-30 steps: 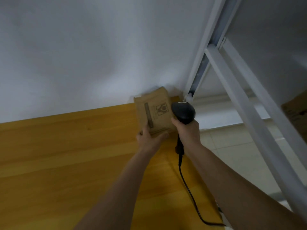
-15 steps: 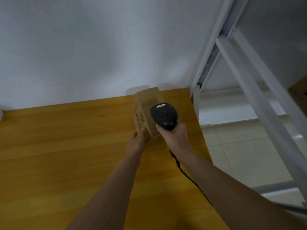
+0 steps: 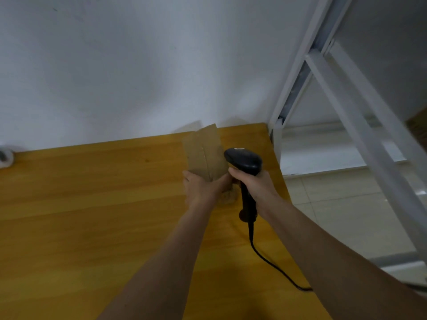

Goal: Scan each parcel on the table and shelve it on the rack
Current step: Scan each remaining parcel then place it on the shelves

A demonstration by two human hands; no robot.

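Observation:
A small brown cardboard parcel (image 3: pixel 204 153) is held up over the far right part of the wooden table (image 3: pixel 92 204). My left hand (image 3: pixel 203 189) grips its lower end, and a plain face with a centre seam is turned toward me. My right hand (image 3: pixel 254 183) grips the handle of a black barcode scanner (image 3: pixel 243 160), whose head sits just right of the parcel. The scanner's black cable (image 3: pixel 272 266) trails down over the table's right edge. The white metal rack (image 3: pixel 346 107) stands to the right of the table.
A white wall runs behind the table. A small white object (image 3: pixel 4 157) lies at the table's far left edge. Pale floor tiles (image 3: pixel 342 213) show beyond the table's right edge, under the rack's slanted bars. A brown box corner (image 3: pixel 418 125) shows at the right edge.
My left hand has turned the parcel: the printed face seen a second ago is gone and a plain seamed face shows now. The scanner has shifted to the parcel's right side.

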